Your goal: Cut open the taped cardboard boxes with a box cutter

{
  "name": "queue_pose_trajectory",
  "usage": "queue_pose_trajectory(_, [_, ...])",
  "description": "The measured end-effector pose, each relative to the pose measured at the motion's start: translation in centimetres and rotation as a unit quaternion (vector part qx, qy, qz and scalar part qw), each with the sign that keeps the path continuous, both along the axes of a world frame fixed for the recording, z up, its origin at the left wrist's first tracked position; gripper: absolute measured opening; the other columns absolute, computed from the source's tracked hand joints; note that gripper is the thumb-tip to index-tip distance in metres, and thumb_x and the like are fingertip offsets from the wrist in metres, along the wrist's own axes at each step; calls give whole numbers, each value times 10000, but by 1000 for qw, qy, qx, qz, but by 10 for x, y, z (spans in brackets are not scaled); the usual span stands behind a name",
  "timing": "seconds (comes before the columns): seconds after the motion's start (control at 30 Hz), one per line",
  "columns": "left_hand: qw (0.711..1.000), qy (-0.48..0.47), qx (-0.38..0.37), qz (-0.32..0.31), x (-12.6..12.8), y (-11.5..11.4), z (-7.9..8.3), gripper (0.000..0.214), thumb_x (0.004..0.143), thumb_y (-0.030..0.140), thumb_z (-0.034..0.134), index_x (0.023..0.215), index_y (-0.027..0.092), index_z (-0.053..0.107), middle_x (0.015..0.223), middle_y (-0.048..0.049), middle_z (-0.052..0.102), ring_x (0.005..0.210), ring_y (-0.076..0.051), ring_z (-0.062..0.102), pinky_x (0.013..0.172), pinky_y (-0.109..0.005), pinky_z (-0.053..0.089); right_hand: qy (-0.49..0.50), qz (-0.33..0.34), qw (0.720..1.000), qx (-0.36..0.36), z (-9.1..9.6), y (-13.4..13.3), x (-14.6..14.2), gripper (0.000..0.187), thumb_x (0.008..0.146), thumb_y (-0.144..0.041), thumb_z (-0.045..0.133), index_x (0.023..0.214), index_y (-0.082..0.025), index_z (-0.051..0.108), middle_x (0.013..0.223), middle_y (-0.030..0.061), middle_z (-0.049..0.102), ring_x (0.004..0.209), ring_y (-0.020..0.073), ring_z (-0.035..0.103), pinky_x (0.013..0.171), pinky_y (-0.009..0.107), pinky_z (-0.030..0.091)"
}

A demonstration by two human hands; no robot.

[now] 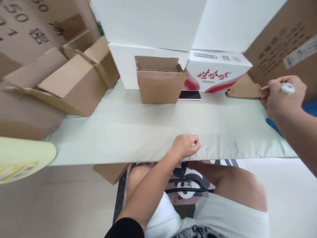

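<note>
My left hand [185,146] rests near the front edge of the pale table [123,132], its fingers curled into a loose fist with nothing visible in it. My right hand [282,96] is closed at the table's right end, gripping a white marker [287,88] whose cap end sticks out above the knuckles. It hovers beside a flat piece of cardboard [245,87]. An open brown cardboard box [159,81] stands upright at the back middle, well beyond both hands.
A dark phone [190,95] lies flat behind the brown box. A white carton with red print [215,72] stands at the back right. Open cardboard boxes [71,82] are piled on the left. Large white boxes [153,23] form the back wall. Something blue [309,109] lies at the right edge.
</note>
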State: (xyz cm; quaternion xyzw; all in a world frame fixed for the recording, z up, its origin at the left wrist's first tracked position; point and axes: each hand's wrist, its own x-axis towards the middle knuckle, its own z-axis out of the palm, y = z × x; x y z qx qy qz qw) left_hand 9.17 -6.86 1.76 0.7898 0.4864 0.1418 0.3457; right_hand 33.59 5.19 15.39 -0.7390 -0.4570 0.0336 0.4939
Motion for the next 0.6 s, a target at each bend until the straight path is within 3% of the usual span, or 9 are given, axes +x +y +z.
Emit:
queue_pose_trajectory(0.1, [998,-44,-6,51,-18,-5,11,252,933,339,531,783,207,685,814,-40,754,779,-192,641,678,-319,337,-13,139,990,-30,4,-11,-82,382,810,84,573,715,-265,452,560,-30,571,410,104,473,481,305,373])
queue_pose_trajectory(0.2, [991,-82,-9,108,-45,-8,20,293,899,341,556,641,206,584,645,0,624,659,-153,530,621,-303,307,-56,318,945,-52,1,-17,-175,233,813,-89,686,761,-249,525,579,-22,590,515,150,545,547,318,404])
queue_pose_trajectory(0.27, [983,-103,-9,154,-66,-9,23,343,894,323,534,576,205,485,559,11,496,596,-144,434,573,-315,259,-97,434,894,-58,-2,-17,-243,145,823,-239,726,811,-241,582,674,-3,643,624,173,596,629,330,448])
queue_pose_trajectory(0.33, [972,-121,-8,199,-87,-10,24,362,898,290,505,556,209,416,530,15,403,571,-144,369,557,-328,238,-137,523,839,-60,-3,-15,-315,171,813,-325,748,843,-241,601,790,11,698,716,188,625,720,346,489])
queue_pose_trajectory(0.4, [963,-135,-10,235,-105,-10,23,365,909,268,492,559,213,402,533,14,381,570,-145,357,558,-335,246,-204,611,763,-47,-5,-14,-391,178,861,-341,696,927,-246,560,897,30,715,796,211,643,795,376,509])
queue_pose_trajectory(0.5, [948,-166,-28,269,-125,-9,19,341,919,292,532,588,218,491,557,-2,466,598,-154,447,566,-330,292,-263,654,709,5,-11,-14,-498,276,853,-297,709,1046,-255,516,1019,50,701,945,255,649,878,415,518])
queue_pose_trajectory(0.57, [941,-179,-27,285,-134,-7,15,273,913,318,582,659,217,593,623,-32,588,674,-183,554,595,-325,364,-335,658,670,79,-19,-11,-553,314,845,-244,717,1077,-236,506,1075,80,676,1152,326,628,1020,502,485])
queue_pose_trajectory(0.6, [939,-182,-21,291,-137,-6,13,238,912,331,602,708,214,634,683,-50,651,732,-201,599,623,-326,404,-363,649,663,83,-23,-9,-573,331,833,-215,724,1077,-222,499,1044,86,663,1187,359,625,1071,559,451])
